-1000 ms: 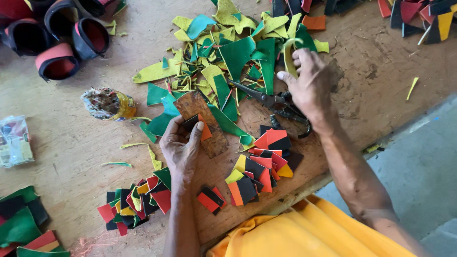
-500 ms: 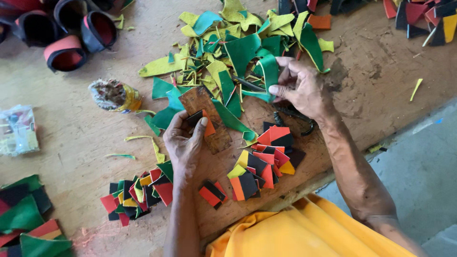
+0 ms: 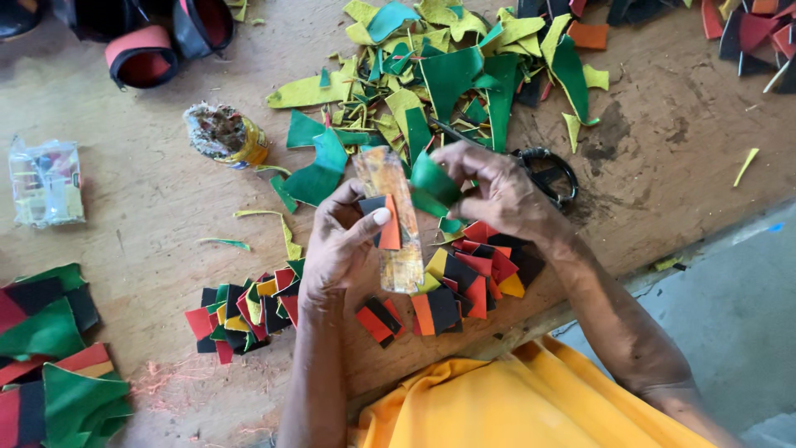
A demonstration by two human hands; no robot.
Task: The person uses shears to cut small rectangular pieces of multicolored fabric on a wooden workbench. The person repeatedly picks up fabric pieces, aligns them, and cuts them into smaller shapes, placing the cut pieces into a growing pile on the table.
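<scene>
My left hand (image 3: 342,249) presses a small black-and-orange leather piece (image 3: 383,222) with the thumb onto a long glue-stained strip (image 3: 393,217) lying on the wooden table (image 3: 141,191). My right hand (image 3: 500,193) pinches a curved green leather scrap (image 3: 434,181) just right of that strip. Under both hands lie small cut pieces in red, black, orange and yellow (image 3: 474,278). Black scissors (image 3: 547,172) sit partly hidden behind the right hand.
A heap of green and yellow offcuts (image 3: 448,75) fills the table's top middle. A messy glue tin (image 3: 224,133) and a clear plastic packet (image 3: 46,182) lie at left. Stacked coloured pieces (image 3: 240,311) and larger panels (image 3: 50,357) sit lower left. Red-black shoe parts (image 3: 149,41) are top left.
My right hand left the offcut heap, bringing a green scrap toward the left hand. My left hand stays over the strip with the small piece.
</scene>
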